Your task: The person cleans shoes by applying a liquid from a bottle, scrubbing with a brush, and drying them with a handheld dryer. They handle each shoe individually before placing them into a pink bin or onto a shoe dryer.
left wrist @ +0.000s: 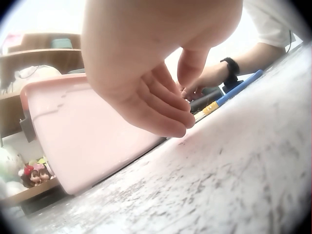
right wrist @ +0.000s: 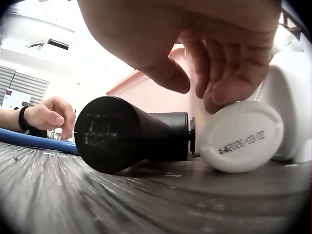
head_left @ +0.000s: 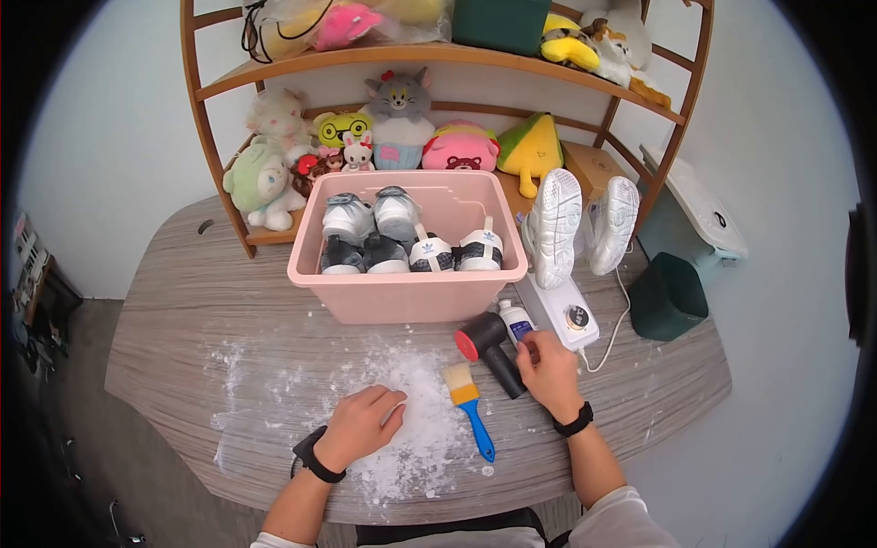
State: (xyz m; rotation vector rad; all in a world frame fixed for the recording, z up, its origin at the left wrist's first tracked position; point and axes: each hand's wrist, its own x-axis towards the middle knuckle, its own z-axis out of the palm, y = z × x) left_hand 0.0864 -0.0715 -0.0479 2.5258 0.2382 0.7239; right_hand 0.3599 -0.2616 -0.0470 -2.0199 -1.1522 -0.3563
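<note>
My right hand is over the lower end of a white bottle lying on the table; in the right wrist view its fingers hang bent just above the bottle's base, and whether they touch it I cannot tell. Left of the bottle lies a black handheld device with a red round end. My left hand hovers low over spilled white powder, fingers loosely bent and holding nothing. Between the hands lies a blue-handled brush, its pale bristles pointing toward the bin.
Behind is a pink bin holding several shoes. A white device with a dial carries two upright white shoes. At right stands a dark green container; a wooden shelf with plush toys stands at the back.
</note>
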